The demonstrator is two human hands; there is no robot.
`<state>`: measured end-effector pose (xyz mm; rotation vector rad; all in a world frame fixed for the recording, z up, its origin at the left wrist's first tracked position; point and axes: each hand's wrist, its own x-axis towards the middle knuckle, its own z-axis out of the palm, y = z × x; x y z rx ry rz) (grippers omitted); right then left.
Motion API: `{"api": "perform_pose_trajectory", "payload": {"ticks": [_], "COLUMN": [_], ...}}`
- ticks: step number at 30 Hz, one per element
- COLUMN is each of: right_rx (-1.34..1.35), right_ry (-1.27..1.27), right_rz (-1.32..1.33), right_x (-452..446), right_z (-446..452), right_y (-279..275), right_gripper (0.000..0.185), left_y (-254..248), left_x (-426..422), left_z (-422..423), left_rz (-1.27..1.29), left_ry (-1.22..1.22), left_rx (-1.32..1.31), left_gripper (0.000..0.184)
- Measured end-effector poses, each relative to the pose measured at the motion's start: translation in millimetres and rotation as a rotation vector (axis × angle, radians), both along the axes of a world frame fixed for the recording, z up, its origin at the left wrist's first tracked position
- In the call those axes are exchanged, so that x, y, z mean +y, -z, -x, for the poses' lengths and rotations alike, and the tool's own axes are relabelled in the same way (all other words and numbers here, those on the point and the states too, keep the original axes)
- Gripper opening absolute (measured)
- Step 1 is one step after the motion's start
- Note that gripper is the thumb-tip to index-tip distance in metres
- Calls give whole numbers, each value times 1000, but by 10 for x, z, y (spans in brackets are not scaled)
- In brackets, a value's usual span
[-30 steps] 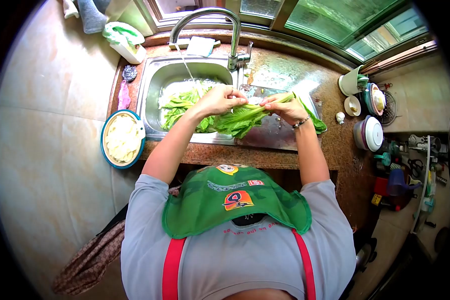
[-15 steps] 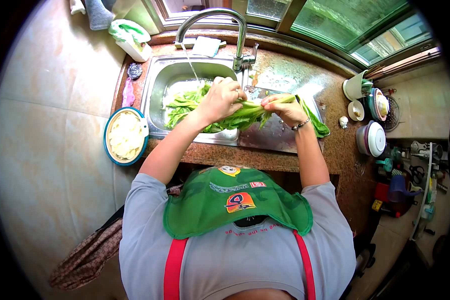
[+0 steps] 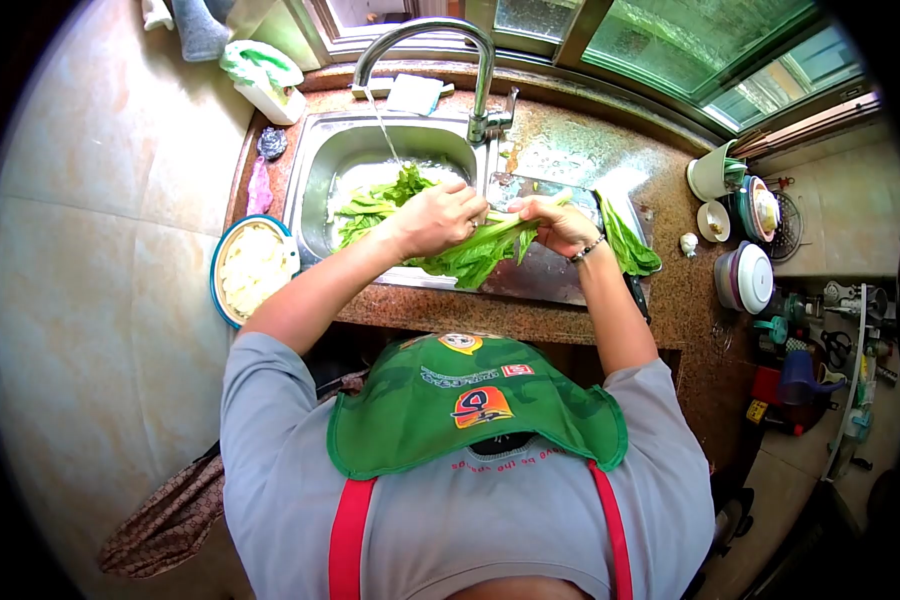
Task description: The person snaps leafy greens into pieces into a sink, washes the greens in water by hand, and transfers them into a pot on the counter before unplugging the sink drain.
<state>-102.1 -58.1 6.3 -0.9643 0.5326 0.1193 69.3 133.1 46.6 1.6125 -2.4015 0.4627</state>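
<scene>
A bunch of leafy greens (image 3: 480,258) stretches between my two hands over the sink's right edge, its leaves hanging toward the counter front. My left hand (image 3: 438,218) is closed around the leafy part. On the pale stalk end, my right hand (image 3: 560,226) grips with bent fingers. More wet greens (image 3: 365,212) lie in the steel sink (image 3: 310,165) below a thin running stream from the faucet (image 3: 485,75). Several long leaves (image 3: 625,240) rest on the metal board (image 3: 540,275) right of the sink, beside a knife with a black handle (image 3: 638,298).
A bowl of pale cut pieces (image 3: 253,270) stands left of the sink. Behind it are a pink item (image 3: 259,190) and a scouring ball (image 3: 271,142). A white lidded container (image 3: 753,278) and a small white bowl (image 3: 713,220) sit at the right.
Both hands have shifted slightly toward me with the greens, the right one also to the left. The knife handle beside my right forearm has come into view.
</scene>
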Motion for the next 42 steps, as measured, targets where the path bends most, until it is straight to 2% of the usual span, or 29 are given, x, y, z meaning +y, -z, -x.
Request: {"api": "perform_pose_trajectory", "payload": {"ticks": [1, 3, 8, 13, 15, 17, 19, 22, 23, 25, 26, 27, 28, 29, 30, 31, 33, 34, 35, 37, 39, 40, 41, 42], "right_rx": [33, 51, 70, 143, 144, 151, 99, -67, -109, -271, -270, -327, -385, -384, -415, -446, -445, -406, -364, -394, -173, -227, -232, -271], "right_ry": [-21, -36, -76, -116, -97, -48, 15, 209, 249, 296, 299, 343, 385, 385, 391, 397, 392, 422, 447, 474, 395, 435, 427, 431], "right_rz": [22, 36, 69, 275, 355, 509, 549, 716, 774, 1321, 1321, 1463, 1606, 1607, 1602, 1598, 1512, 1289, 1065, 1092, 687, 591, 593, 524], "right_x": [19, 30, 33, 115, 159, 225, 325, 462, 533, 712, 762, 804, 829, 845, 853, 859, 849, 826, 808, 730, 696, 671, 629, 578], "right_z": [-9, -31, -103, -173, -223, -268, -289, -287, -269, -230, -231, -233, -230, -219, -212, -209, -218, -220, -221, -215, -184, -217, -243, -257], "right_y": [-3, -17, 120, 165, 149, 133, 132, 217, 196, -25, -5, 31, 53, 58, 56, 42, 47, 118, 176, 196, 210, 278, 330, 374], "right_gripper": [17, 17, 16, 11, 9, 8, 10, 17, 19, 22, 22, 23, 23, 23, 23, 24, 23, 23, 22, 20, 23, 20, 20, 19], "left_y": [-12, -72, -78, -46, 9, 115, 110, -6, 29, 182, 251, 271, 281, 306, 319, 334, 307, 354, 524, 543, 622, 674, 726, 650], "left_x": [8, -6, -49, -106, -136, -178, -229, -241, -240, -200, -155, -132, -113, -103, -94, -89, -46, 21, 74, 162, 150, 148, 153, 141], "left_z": [13, 17, 12, 154, 175, 196, 175, -26, -87, -149, -159, -137, -115, -107, -134, -157, -189, -262, -371, -491, -571, -594, -600, -532], "left_rz": [0, -17, -105, -231, -268, -384, -460, -519, -519, -356, -293, -295, -316, -333, -348, -346, -505, -495, -419, -185, -14, 49, 59, 220], "left_ry": [-2, 64, 96, 154, 157, 57, 12, -309, -306, -491, -509, -506, -613, -717, -695, -693, -798, -747, -577, -363, -671, -673, -675, -852], "left_rx": [1, -42, -193, -492, -468, -437, -386, 173, 169, 457, 602, 601, 872, 1146, 1274, 1274, 1944, 2296, 2548, 2720, 2165, 1831, 1831, 1231], "left_gripper": [26, 14, 15, 16, 17, 19, 16, 15, 15, 17, 19, 19, 21, 24, 23, 23, 21, 18, 19, 19, 31, 47, 47, 48]}}
